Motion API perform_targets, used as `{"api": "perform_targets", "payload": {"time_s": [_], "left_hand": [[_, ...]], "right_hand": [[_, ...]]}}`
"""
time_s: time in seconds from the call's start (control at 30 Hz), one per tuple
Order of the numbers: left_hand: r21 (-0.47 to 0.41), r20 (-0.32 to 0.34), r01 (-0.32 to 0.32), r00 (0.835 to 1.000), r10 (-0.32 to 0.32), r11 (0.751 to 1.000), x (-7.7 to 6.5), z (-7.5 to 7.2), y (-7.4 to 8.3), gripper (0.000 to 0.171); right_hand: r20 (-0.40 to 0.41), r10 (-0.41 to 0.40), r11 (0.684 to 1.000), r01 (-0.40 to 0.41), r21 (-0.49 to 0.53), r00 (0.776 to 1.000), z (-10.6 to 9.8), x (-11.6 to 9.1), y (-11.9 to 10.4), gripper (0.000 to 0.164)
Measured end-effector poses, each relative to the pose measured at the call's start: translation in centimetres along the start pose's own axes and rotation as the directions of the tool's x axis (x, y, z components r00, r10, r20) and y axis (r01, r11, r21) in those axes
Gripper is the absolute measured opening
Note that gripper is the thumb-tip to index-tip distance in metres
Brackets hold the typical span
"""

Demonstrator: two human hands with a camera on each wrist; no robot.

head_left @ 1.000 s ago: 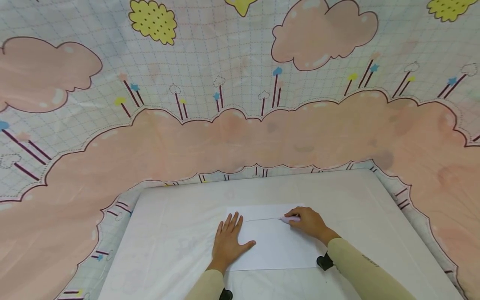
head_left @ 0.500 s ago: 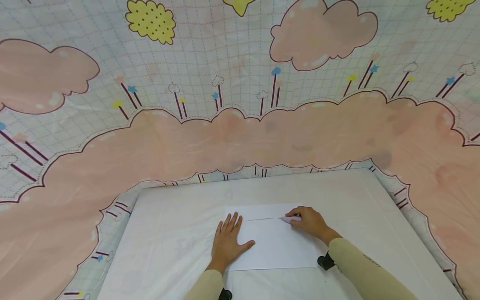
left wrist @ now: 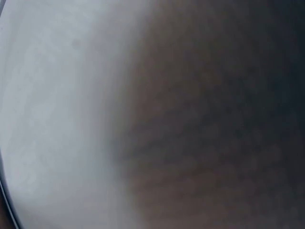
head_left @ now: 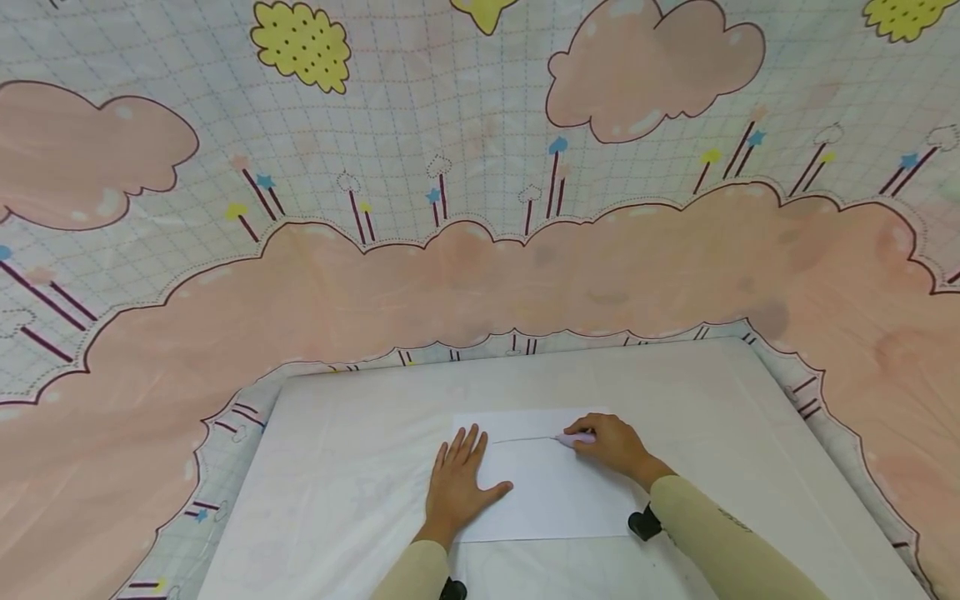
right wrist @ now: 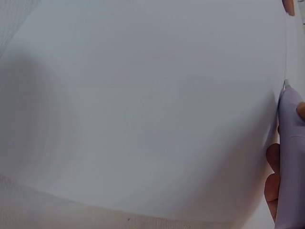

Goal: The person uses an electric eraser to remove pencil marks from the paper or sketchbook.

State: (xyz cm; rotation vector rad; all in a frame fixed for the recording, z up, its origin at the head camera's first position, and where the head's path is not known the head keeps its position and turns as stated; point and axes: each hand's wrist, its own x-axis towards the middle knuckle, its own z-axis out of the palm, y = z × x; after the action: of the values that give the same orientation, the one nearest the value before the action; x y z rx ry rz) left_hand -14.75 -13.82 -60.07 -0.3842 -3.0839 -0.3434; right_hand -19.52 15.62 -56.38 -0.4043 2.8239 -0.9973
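A white sheet of paper (head_left: 551, 492) lies on the white-covered table (head_left: 360, 467), with a thin line (head_left: 525, 438) running across its upper part. My left hand (head_left: 456, 485) lies flat on the sheet's left side, fingers spread. My right hand (head_left: 611, 446) pinches a pale lilac pen (head_left: 576, 438) with its tip at the right end of the line. In the right wrist view the pen (right wrist: 289, 157) stands at the right edge with fingers (right wrist: 272, 181) behind it, its tip on the paper (right wrist: 143, 109). The left wrist view is a blur of white and shadow.
A cloth printed with pink clouds (head_left: 480, 275) hangs behind and around the table. The table's far edge (head_left: 517, 360) runs just beyond the sheet. Small black wrist cameras (head_left: 643, 523) sit under both sleeves.
The right hand and pen have shifted slightly left along the line. The left hand has stayed flat on the paper.
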Motion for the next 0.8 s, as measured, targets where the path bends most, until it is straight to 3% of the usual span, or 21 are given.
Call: {"api": "perform_targets", "payload": {"time_s": [0.5,0.8], "left_hand": [[-0.016,-0.016,-0.008,1.000,0.008,1.000,-0.1,-0.1,0.0,0.098],[-0.018,-0.019,-0.002,1.000,0.002,1.000,0.0,0.2,0.0,0.099]], "right_hand": [[-0.012,0.046,0.999,-0.046,-0.014,0.999,-1.3,-1.0,1.1,0.019],[-0.018,0.021,1.000,-0.021,-0.011,1.000,-1.3,-0.8,1.1,0.019]]}}
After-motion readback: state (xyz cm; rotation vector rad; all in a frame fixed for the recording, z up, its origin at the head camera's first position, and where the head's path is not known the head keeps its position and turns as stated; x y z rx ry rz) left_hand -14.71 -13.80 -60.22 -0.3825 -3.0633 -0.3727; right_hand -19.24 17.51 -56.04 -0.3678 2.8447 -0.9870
